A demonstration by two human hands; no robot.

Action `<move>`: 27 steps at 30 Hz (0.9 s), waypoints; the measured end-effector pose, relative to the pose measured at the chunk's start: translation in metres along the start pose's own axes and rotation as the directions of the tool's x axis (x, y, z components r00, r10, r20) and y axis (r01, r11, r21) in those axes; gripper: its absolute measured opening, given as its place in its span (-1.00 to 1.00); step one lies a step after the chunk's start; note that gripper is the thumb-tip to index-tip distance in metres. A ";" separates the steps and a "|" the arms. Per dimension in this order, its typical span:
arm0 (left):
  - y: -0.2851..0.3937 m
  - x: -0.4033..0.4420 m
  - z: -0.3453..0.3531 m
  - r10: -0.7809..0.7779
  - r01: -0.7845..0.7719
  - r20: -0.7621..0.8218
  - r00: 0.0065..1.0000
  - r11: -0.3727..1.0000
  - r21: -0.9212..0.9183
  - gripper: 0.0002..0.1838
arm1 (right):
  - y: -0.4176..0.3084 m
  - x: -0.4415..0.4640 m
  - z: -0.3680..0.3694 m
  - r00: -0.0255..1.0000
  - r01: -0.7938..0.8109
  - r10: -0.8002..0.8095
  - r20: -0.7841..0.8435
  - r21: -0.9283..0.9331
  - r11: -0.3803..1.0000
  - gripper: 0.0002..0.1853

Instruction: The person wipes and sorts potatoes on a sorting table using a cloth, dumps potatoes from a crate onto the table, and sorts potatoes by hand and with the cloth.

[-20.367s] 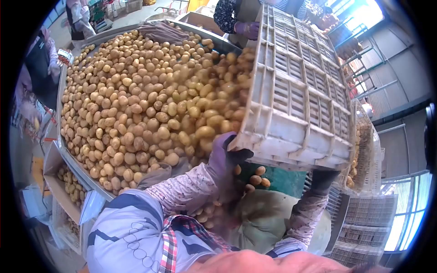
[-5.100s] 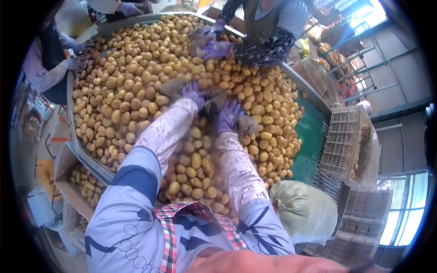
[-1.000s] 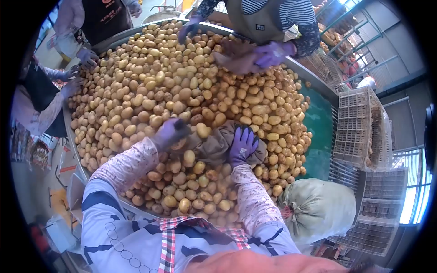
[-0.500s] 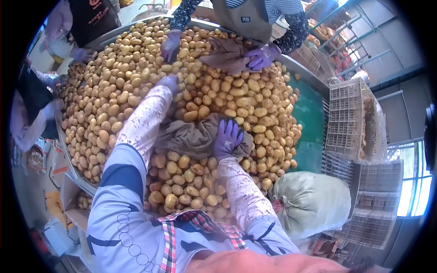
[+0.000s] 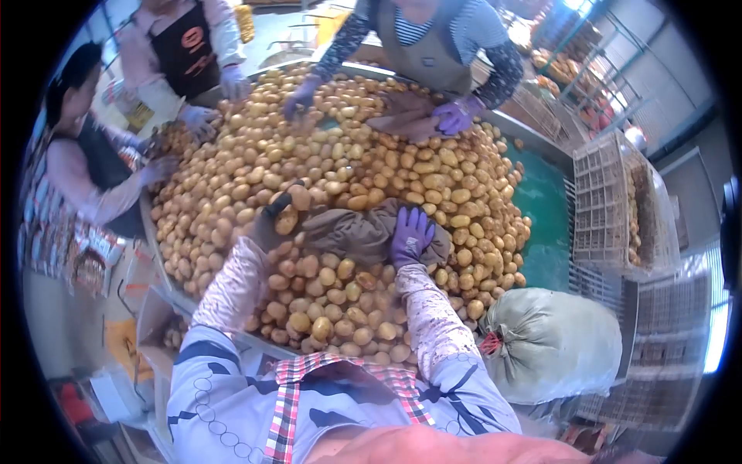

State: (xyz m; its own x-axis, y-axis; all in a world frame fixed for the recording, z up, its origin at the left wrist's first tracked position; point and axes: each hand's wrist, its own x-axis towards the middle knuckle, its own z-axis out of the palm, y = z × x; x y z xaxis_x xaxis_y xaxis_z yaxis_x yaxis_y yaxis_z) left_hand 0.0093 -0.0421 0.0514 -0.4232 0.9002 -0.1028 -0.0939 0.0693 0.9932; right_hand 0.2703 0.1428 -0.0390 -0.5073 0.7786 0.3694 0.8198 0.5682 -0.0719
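Your right hand (image 5: 412,236) is resting, fingers slightly spread, on the brown cloth (image 5: 348,232), which is lying over the heaped potatoes (image 5: 464,197). Your left hand (image 5: 267,226) is half-curling against a potato (image 5: 287,222) (I cannot tell whether it is gripping).

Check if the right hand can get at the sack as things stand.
Likely yes: the sack stands close beside the right sleeve, nothing visible lying over it. The right hand would just need to leave the cloth.
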 end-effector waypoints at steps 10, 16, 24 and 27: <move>0.026 -0.197 -0.013 0.151 0.006 0.019 0.988 0.088 -0.996 -0.31 | 0.021 -0.047 -0.050 0.962 0.057 -0.166 0.219 0.429 0.901 -0.64; 0.015 -0.285 -0.039 0.143 -0.117 -0.097 0.985 0.139 -0.983 -0.30 | 0.030 -0.108 -0.159 0.881 -0.447 -0.096 0.463 0.882 0.151 -0.63; -0.089 -0.398 -0.062 -0.134 -0.505 -0.584 0.801 0.373 -0.778 -0.53 | -0.101 -0.098 -0.272 0.965 0.245 -0.179 -0.190 0.896 0.370 -0.62; -0.092 -0.440 -0.076 -0.208 -0.460 -0.450 0.868 0.001 -0.888 -0.38 | -0.126 -0.116 -0.225 0.836 0.545 -0.540 -0.096 0.247 0.801 -0.78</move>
State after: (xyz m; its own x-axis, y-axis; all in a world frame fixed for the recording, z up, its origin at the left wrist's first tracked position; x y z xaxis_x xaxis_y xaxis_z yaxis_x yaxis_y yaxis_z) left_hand 0.1357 -0.4768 0.0009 -0.7534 0.5739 -0.3211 -0.6057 -0.7957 -0.0010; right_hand 0.2851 -0.0788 0.1357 -0.8413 0.3187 0.4366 0.3141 0.9456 -0.0851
